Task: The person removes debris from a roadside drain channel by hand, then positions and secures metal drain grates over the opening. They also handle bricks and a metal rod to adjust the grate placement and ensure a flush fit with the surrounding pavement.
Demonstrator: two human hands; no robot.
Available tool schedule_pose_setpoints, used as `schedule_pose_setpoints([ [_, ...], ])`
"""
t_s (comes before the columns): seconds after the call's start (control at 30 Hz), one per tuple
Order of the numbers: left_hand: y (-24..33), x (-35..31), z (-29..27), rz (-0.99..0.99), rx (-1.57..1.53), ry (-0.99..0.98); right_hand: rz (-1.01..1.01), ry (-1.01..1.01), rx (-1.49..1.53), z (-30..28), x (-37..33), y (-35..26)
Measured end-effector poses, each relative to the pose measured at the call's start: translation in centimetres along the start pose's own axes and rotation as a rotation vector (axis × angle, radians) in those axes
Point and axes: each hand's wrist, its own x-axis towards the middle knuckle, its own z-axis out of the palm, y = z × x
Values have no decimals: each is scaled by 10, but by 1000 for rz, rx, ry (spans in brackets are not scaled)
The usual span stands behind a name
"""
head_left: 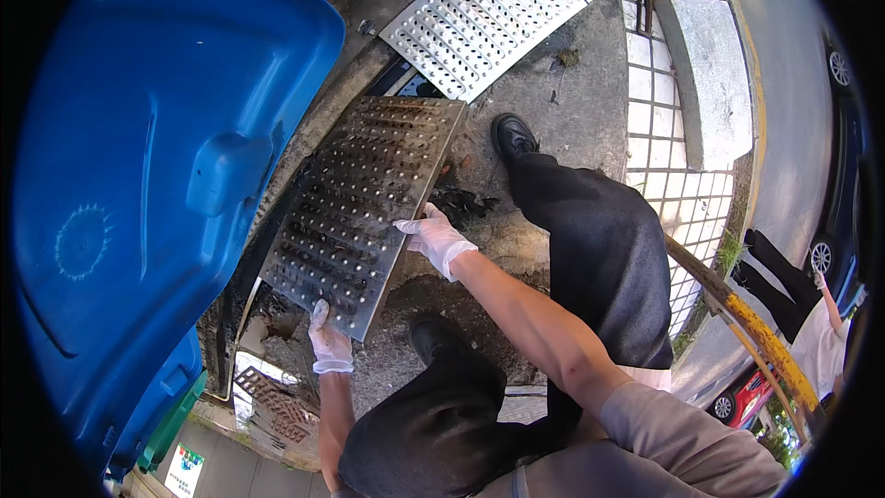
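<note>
A grimy metal drain cover [355, 194], studded with raised bumps in rows, is held tilted over a drain channel. My left hand [330, 339], in a pale thin glove, is closed on its near edge, thumb on top and the other fingers hidden. My right hand [439, 242], gloved the same way, grips its right edge with the fingers partly beneath. Against its far edge lies a run of clean silver perforated covers [516, 9]. Dark wet debris [466, 205] lies on the ground just right of the plate.
Large blue bins [166, 129] stand close along the left. A pale stone block [710, 83] rests on the tiled strip at right. A rusty grate [277, 406] lies near the lower left. A yellow-black pole [756, 332] crosses at right; another person [816, 332] and cars are beyond.
</note>
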Motion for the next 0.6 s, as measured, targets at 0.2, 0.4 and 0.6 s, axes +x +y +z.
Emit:
schedule_pose_setpoints([
  [0.2, -16, 81, -74, 101, 6, -128, 18, -21, 114, -2, 51, 45],
  [0.4, -8, 84, -83, 125, 43, -230, -82, -73, 216, -20, 57, 82],
  [0.6, -5, 109, -78, 115, 67, -221, -94, -72, 113, -20, 70, 73],
])
